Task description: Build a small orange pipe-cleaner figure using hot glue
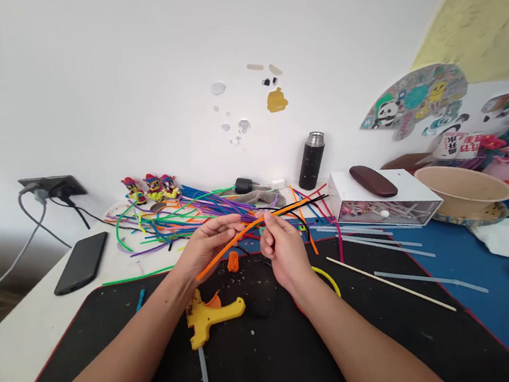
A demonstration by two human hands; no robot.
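Observation:
An orange pipe cleaner (219, 256) runs slantwise between my two hands, its lower end near my left wrist. My left hand (211, 239) has its fingers closed around the strip from the left. My right hand (282, 243) pinches it farther up between thumb and index finger. Below them on the black mat lies a small orange piece (232, 261). A yellow glue gun (213, 315) with a glue stick in its end rests under my left hand. Behind my hands is a pile of coloured pipe cleaners (193, 213).
At the left is a black phone (82, 263). A black bottle (311, 160) stands by the wall, beside a white box (387, 200) with a brown case on top. A wooden stick (391, 284) and clear glue sticks lie right; a beige bowl (465, 188) stands beyond.

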